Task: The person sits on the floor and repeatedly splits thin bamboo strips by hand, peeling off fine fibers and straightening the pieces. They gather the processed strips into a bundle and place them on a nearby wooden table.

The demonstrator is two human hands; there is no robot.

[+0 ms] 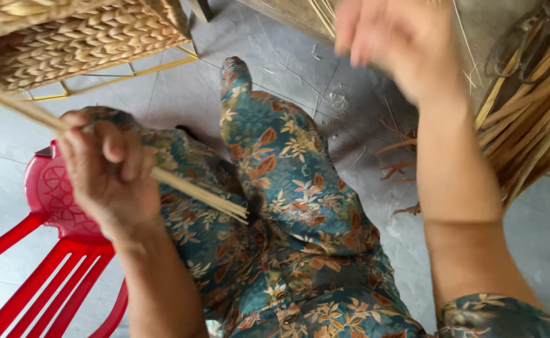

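My left hand (109,172) is closed around a thin bundle of pale dried reed stalks (200,194), which run from the upper left down to cut ends over my lap. A woven straw basket (68,37) sits at the top left, and the stalks reach up toward it. My right hand (394,44) is raised at the top centre, blurred, fingers loosely curled, near more reeds at the frame's top edge; whether it holds anything is unclear. My legs in teal floral trousers (287,181) fill the middle.
A red plastic chair (50,206) stands at the lower left under my left arm. A heap of dried reed stalks (531,119) lies at the right with a pair of scissors (525,44) on it. Grey tiled floor (181,94) with scattered fibre scraps.
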